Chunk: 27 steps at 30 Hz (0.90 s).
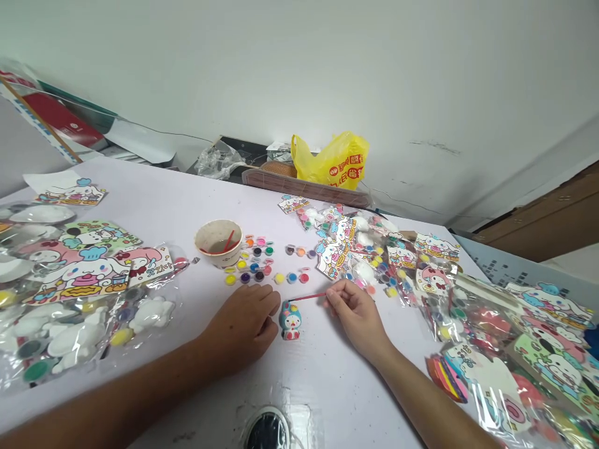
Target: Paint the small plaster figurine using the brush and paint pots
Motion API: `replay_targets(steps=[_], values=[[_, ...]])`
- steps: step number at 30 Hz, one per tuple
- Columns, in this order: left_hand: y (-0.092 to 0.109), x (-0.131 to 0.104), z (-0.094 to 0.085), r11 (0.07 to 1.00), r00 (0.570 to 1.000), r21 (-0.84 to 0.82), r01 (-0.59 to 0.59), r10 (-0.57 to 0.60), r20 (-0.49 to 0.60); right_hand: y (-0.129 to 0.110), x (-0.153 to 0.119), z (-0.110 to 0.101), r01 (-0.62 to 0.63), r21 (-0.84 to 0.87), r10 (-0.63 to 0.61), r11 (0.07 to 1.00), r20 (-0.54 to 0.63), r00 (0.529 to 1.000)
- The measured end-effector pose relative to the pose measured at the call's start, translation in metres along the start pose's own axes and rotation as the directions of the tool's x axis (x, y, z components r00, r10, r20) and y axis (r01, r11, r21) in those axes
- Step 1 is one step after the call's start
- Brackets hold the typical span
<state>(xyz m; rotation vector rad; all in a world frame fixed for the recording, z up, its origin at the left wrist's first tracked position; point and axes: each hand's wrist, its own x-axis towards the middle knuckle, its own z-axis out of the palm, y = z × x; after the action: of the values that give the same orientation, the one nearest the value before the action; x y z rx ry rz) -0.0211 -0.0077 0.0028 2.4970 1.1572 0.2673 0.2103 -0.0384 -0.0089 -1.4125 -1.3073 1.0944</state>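
Note:
A small painted figurine (291, 321) with a blue top, white face and red patches lies on the pale table between the hands. My left hand (249, 321) rests just left of it, fingers curled; whether it holds anything is hidden. My right hand (352, 307) pinches a thin red paintbrush (309, 297), its tip at the figurine's blue top. Beyond the figurine are small open paint pots (256, 275) in several colours. A paper bowl (219, 240) of murky water, with red sticks in it, stands behind my left hand.
Packaged figurine kits cover the left side (77, 330) and right side (491, 324) of the table (187, 198). A yellow plastic bag (332, 163) stands at the back edge. A dark round object (267, 430) is near the front edge.

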Motion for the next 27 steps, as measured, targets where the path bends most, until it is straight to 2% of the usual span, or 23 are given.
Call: replay_targets(steps=[17, 27], values=[[-0.0021, -0.0009, 0.0027, 1.0, 1.0, -0.025, -0.003, 0.003, -0.02, 0.0055, 0.001, -0.0002, 0.048, -0.033, -0.048, 0.998, 0.011, 0.999], [-0.0031, -0.0003, 0.0055, 0.999, 1.0, -0.025, -0.02, 0.019, -0.024, 0.0059, 0.0004, 0.003, 0.035, -0.037, -0.034, 0.999, 0.025, 0.999]])
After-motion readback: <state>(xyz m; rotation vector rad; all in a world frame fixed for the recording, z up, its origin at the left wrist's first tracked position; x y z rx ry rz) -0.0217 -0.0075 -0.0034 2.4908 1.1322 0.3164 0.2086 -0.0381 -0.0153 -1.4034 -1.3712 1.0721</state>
